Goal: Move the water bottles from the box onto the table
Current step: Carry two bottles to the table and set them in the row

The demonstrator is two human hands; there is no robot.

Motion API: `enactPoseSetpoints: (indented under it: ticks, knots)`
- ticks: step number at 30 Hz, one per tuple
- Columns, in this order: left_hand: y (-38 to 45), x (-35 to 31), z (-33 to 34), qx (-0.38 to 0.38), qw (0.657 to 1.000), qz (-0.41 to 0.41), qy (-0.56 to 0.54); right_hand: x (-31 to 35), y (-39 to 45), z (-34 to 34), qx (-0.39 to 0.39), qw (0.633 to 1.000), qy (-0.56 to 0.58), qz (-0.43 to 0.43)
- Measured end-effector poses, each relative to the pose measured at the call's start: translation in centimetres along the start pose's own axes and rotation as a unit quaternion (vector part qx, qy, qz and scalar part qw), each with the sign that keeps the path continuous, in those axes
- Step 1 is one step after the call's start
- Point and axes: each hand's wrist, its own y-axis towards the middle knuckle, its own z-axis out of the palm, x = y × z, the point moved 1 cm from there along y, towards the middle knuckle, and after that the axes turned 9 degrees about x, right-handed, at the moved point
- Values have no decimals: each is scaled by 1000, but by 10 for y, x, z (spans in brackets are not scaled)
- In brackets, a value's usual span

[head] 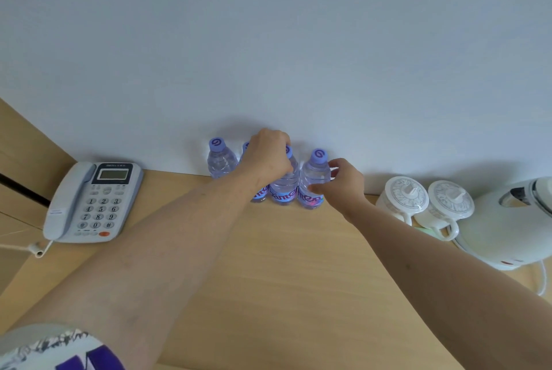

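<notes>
Several small clear water bottles with purple caps stand upright in a row against the white wall on the wooden table (pixel 268 265). The far-left bottle (pixel 220 157) stands free. My left hand (pixel 268 157) is closed over the tops of the two middle bottles; one of them (pixel 285 187) shows below my fist, the other (pixel 259 194) is mostly hidden by my wrist. My right hand (pixel 346 181) holds the right-most bottle (pixel 315 178) by its side, thumb and fingers around it. No box is in view.
A grey desk phone (pixel 92 200) lies at the left. Two white lidded cups (pixel 407 199) (pixel 449 205) and a white electric kettle (pixel 513 220) stand at the right. A wooden panel rises at the far left.
</notes>
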Motion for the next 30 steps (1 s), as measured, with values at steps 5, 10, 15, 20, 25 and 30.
enactPoseSetpoints:
  ticks: [5,10,15,20,25,30]
  knots:
    - [1,-1,2,-3,1000,-17,7,1,0,-2,0,1000,12,1]
    - [-4,-1,8,-31,999,-23,-14,4,-2,-4,1,1000,-1,-8]
    - [-4,-2,7,-25,999,-10,-23,5,-2,-4,30,999,-18,-21]
    - [-6,-1,7,-15,1000,0,-24,12,4,-1,-2,999,-41,2]
    - [-4,-1,5,-13,1000,1,-23,7,5,-8,28,999,-26,-25]
    - [-2,-1,4,-5,1000,9,-22,8,6,-10,34,998,-36,-25]
